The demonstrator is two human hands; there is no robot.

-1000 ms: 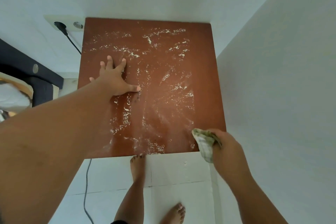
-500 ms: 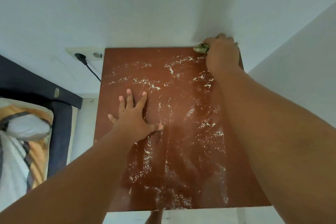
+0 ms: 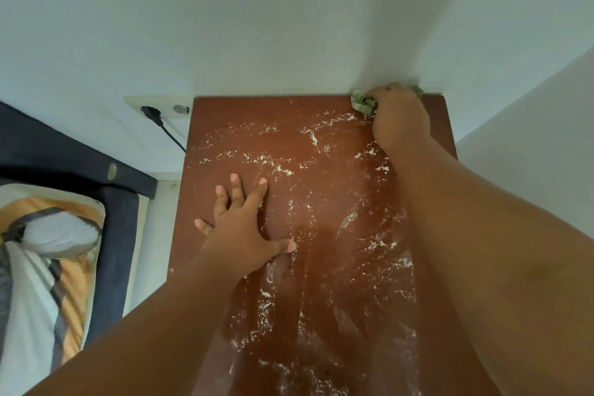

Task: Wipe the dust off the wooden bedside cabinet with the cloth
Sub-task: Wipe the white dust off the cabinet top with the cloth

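Observation:
The reddish-brown wooden cabinet top [image 3: 244, 125] fills the middle of the view, speckled and streaked with white dust. My left hand [image 3: 239, 231] lies flat on it with fingers spread, left of centre. My right hand [image 3: 397, 116] is at the far right corner against the wall, closed on a crumpled greenish cloth [image 3: 361, 103] pressed to the wood. Most of the cloth is hidden under the hand.
White walls close in behind the cabinet and on its right. A wall socket [image 3: 160, 106] with a black plug and cable sits just left of the cabinet's far edge. A dark bed frame [image 3: 80, 157] and patterned bedding [image 3: 48, 267] lie to the left.
My right hand went from the cabinet's near right corner to its far right corner with the cloth, and has stayed there since. The left hand stayed flat on the top.

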